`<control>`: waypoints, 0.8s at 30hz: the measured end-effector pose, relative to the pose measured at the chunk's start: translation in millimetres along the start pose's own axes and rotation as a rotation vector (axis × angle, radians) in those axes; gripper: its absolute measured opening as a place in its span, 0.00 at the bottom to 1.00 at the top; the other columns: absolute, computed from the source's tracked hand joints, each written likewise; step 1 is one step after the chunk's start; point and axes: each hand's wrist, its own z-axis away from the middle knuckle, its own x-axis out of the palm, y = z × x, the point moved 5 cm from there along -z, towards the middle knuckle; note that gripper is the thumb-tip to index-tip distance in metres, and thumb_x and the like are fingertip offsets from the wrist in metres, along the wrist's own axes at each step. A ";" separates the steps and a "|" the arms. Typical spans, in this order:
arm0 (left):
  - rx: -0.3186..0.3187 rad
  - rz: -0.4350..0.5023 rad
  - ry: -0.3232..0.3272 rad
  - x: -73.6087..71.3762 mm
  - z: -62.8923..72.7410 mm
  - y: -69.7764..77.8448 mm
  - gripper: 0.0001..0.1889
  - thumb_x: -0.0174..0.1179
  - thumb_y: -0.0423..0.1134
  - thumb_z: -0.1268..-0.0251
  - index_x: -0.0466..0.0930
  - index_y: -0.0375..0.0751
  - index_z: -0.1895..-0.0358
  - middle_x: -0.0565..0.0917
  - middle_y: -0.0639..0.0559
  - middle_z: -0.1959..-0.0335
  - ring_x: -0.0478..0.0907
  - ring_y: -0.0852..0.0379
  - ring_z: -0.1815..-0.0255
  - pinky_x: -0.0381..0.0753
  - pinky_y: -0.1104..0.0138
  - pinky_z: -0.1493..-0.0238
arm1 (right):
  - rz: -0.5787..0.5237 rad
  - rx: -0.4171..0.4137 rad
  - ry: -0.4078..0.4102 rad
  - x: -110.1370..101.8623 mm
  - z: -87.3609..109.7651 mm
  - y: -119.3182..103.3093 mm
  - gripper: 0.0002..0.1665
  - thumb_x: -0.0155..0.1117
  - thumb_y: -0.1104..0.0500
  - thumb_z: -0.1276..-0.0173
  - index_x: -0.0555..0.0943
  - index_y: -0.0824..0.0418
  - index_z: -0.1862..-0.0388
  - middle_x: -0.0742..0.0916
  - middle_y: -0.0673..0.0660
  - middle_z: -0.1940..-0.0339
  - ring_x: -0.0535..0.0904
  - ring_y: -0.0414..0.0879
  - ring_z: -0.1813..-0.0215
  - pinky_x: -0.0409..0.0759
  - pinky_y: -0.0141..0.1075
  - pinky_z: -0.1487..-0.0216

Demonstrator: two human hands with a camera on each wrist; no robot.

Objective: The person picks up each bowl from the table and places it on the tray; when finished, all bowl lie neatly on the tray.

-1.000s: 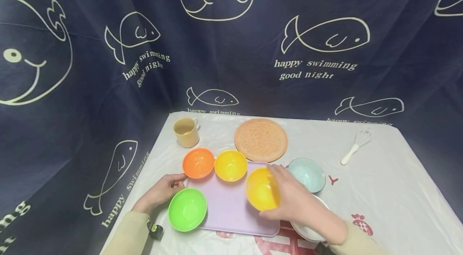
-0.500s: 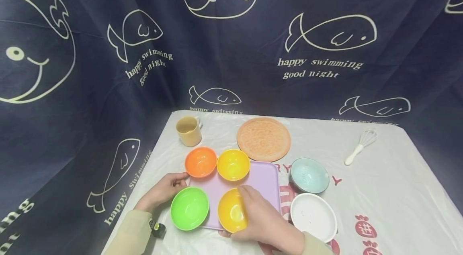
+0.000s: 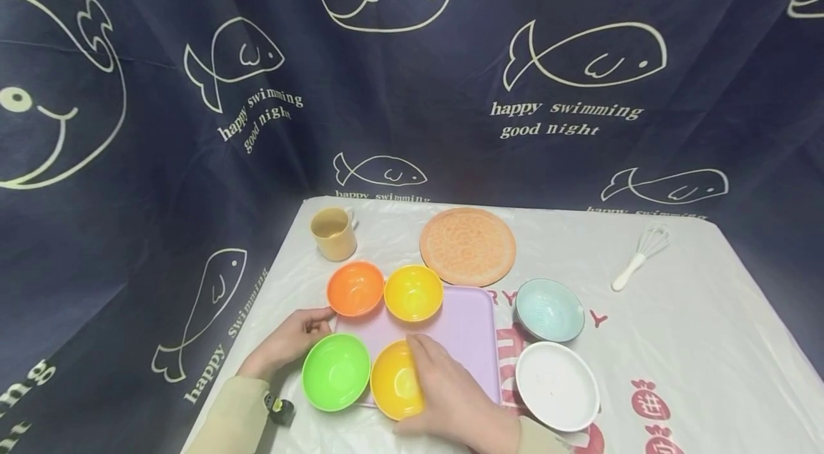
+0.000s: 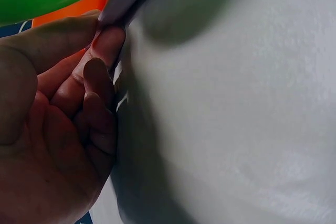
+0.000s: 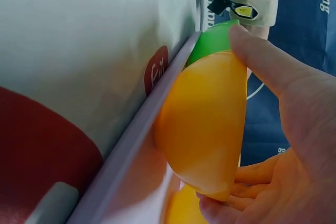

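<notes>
A yellow-orange bowl [image 3: 394, 381] sits at the near side of the purple tray [image 3: 466, 318], right beside the green bowl [image 3: 336, 372]. My right hand [image 3: 447, 393] grips it by the rim, thumb and fingers on opposite sides, as the right wrist view shows. With thumb and forefinger, my left hand [image 4: 68, 87] pinches the tray's left edge. In the head view that hand lies left of the tray, between the green bowl and the orange bowl [image 3: 355, 289]. A second yellow bowl [image 3: 413, 294] stands beside the orange one at the tray's far side.
Right of the tray are a light blue bowl [image 3: 549, 310] and a white bowl [image 3: 557, 387]. Farther back lie a round orange mat [image 3: 468, 247], a tan mug [image 3: 333, 234] and a whisk [image 3: 640, 258]. A dark blue curtain [image 3: 450, 111] hangs behind the table.
The right hand has carried the yellow-orange bowl leftward and nearer across the tray, up beside the green bowl. My left hand has kept its place at the tray's edge.
</notes>
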 end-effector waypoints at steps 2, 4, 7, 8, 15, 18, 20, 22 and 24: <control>0.003 -0.001 -0.005 0.3 -0.2 -0.7 0.29 0.64 0.29 0.33 0.73 0.28 0.29 0.79 0.51 0.75 0.76 0.54 0.68 0.76 0.68 0.60 | 0.003 -0.001 -0.002 -0.4 -0.7 -0.8 0.76 0.87 0.34 0.58 0.61 0.71 0.20 0.69 0.67 0.22 0.67 0.59 0.24 0.70 0.53 0.29; 0.010 -0.006 -0.009 0.4 -0.3 -1.4 0.28 0.64 0.29 0.33 0.73 0.28 0.29 0.78 0.51 0.75 0.76 0.54 0.69 0.76 0.68 0.60 | 0.003 -0.004 -0.004 -0.7 -1.6 -0.7 0.77 0.87 0.34 0.59 0.61 0.72 0.20 0.69 0.68 0.22 0.67 0.59 0.24 0.70 0.53 0.29; 0.019 -0.006 -0.014 0.3 0.2 -1.6 0.28 0.64 0.29 0.32 0.74 0.28 0.29 0.78 0.50 0.75 0.75 0.55 0.70 0.76 0.68 0.60 | 0.008 -0.011 0.000 -0.9 -2.7 0.0 0.78 0.87 0.33 0.60 0.60 0.72 0.20 0.68 0.69 0.22 0.66 0.59 0.23 0.69 0.53 0.28; 0.021 -0.007 -0.014 0.2 0.3 -1.4 0.28 0.64 0.29 0.32 0.74 0.28 0.29 0.78 0.51 0.75 0.75 0.55 0.70 0.76 0.68 0.60 | 0.012 -0.013 0.002 -1.6 -2.6 -0.2 0.79 0.87 0.32 0.60 0.60 0.71 0.19 0.68 0.68 0.22 0.66 0.59 0.23 0.69 0.53 0.28; 0.030 0.016 -0.014 1.8 1.5 0.5 0.28 0.63 0.28 0.32 0.74 0.28 0.29 0.78 0.50 0.75 0.75 0.56 0.70 0.76 0.68 0.61 | -0.043 -0.013 0.024 -26.8 6.7 -0.3 0.77 0.86 0.31 0.58 0.61 0.67 0.18 0.69 0.64 0.21 0.66 0.57 0.23 0.68 0.53 0.27; 0.023 0.002 -0.012 1.7 1.7 1.1 0.28 0.63 0.28 0.32 0.74 0.30 0.29 0.78 0.50 0.75 0.75 0.56 0.70 0.76 0.68 0.60 | -0.051 0.026 0.068 -49.2 14.8 10.9 0.75 0.86 0.32 0.58 0.62 0.64 0.18 0.70 0.61 0.21 0.67 0.54 0.23 0.68 0.53 0.27; 0.025 -0.006 -0.011 1.4 2.1 1.5 0.28 0.63 0.28 0.32 0.74 0.30 0.29 0.78 0.50 0.75 0.76 0.55 0.69 0.76 0.68 0.59 | -0.011 0.055 0.121 -67.4 19.9 25.1 0.75 0.87 0.33 0.59 0.63 0.64 0.19 0.71 0.62 0.22 0.68 0.56 0.24 0.67 0.54 0.27; 0.025 -0.015 -0.007 0.9 2.2 1.7 0.27 0.63 0.28 0.32 0.75 0.30 0.29 0.79 0.50 0.74 0.76 0.54 0.67 0.76 0.68 0.56 | 0.038 0.076 0.181 -86.7 24.4 43.1 0.73 0.87 0.35 0.57 0.64 0.68 0.20 0.72 0.65 0.24 0.70 0.60 0.26 0.69 0.57 0.29; 0.024 -0.025 -0.004 0.5 2.2 1.7 0.27 0.63 0.29 0.32 0.75 0.30 0.29 0.79 0.50 0.73 0.77 0.54 0.65 0.76 0.68 0.55 | 0.080 0.104 0.230 -105.3 29.0 64.4 0.71 0.88 0.37 0.55 0.64 0.72 0.22 0.72 0.70 0.25 0.69 0.65 0.26 0.68 0.61 0.30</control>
